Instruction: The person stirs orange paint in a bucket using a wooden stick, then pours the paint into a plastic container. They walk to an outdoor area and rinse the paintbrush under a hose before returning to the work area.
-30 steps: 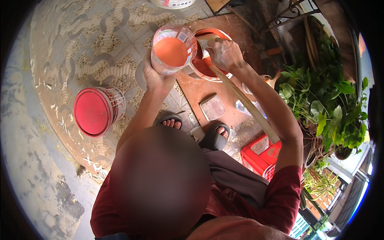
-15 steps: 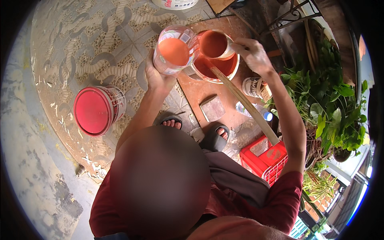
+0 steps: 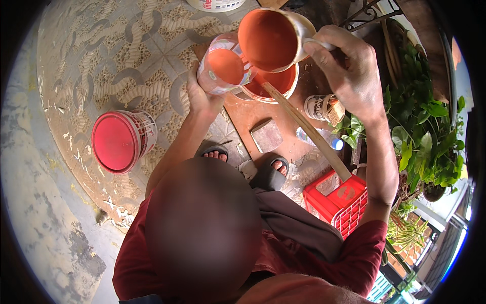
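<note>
My left hand point(image 3: 205, 101) is wrapped round the side of a clear plastic container point(image 3: 212, 87) that holds orange paint. In my right hand point(image 3: 352, 71) is the handle of a white cup point(image 3: 296, 28), its inside coated with orange paint. The cup is tilted, its rim right above the container's right edge, where orange streaks run. Below both sits a white bucket point(image 3: 294, 87) with orange-red paint in it. A long wooden stick point(image 3: 310, 133) leans out of the bucket toward a red plastic stool. The cup partly hides the bucket.
A red-lidded bucket point(image 3: 115, 143) stands at the left. Around my feet are a square block point(image 3: 267, 136), a clear bottle point(image 3: 321, 138) and a small tub point(image 3: 320, 108) with a brush. The red stool point(image 3: 341, 195) and leafy plants point(image 3: 422, 137) are at the right.
My right hand has raised the cup up and nearer the camera, tilting its mouth more toward the container. The left hand has stayed nearly in place, the container shifting slightly right.
</note>
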The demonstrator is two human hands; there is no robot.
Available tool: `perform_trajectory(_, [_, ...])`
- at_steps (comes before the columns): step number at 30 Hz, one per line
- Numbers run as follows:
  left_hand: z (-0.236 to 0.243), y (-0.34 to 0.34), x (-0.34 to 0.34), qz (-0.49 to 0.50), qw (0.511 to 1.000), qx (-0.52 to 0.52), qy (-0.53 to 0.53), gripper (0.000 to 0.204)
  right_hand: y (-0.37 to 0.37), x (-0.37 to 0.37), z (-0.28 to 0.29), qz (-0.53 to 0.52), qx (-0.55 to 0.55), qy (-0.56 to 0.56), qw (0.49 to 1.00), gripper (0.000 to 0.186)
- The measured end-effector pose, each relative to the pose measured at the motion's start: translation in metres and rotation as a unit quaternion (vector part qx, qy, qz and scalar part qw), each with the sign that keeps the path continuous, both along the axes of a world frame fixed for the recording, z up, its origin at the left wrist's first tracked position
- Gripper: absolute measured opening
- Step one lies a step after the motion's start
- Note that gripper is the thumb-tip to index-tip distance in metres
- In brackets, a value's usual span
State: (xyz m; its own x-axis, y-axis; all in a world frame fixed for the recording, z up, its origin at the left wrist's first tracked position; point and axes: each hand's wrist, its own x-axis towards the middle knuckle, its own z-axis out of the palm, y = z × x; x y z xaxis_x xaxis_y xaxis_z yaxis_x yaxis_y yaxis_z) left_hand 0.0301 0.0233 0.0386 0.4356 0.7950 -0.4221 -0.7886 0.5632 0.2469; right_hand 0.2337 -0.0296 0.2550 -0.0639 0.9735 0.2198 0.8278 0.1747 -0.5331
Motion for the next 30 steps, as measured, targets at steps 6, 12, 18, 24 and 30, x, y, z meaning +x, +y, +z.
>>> perform_trajectory(6, [0.005, -0.002, -0.003, -0.005, 1.0, 0.009, -0.01, 0.053, -0.003, -0.025, 0.003, 0.035, 0.086, -0.12, 0.988, 0.006])
perform_trajectory(12, [-0.001, -0.001, -0.003, -0.005, 0.999, 0.02, -0.029, 0.053, -0.002, -0.031, 0.005, 0.056, 0.115, -0.142, 0.982, 0.006])
perform_trajectory(18, [0.002, -0.003, 0.0, -0.014, 0.999, 0.026, -0.016, 0.054, -0.002, -0.028, 0.003, 0.036, 0.094, -0.106, 0.989, 0.006])
perform_trajectory(24, [0.001, -0.003, -0.002, -0.008, 1.0, 0.029, 0.008, 0.055, 0.0, -0.009, -0.007, -0.027, -0.016, 0.044, 0.999, 0.014])
perform_trajectory(30, [-0.008, -0.001, -0.006, -0.016, 0.999, 0.014, -0.048, 0.055, 0.003, 0.015, -0.015, -0.073, -0.101, 0.142, 0.982, 0.021])
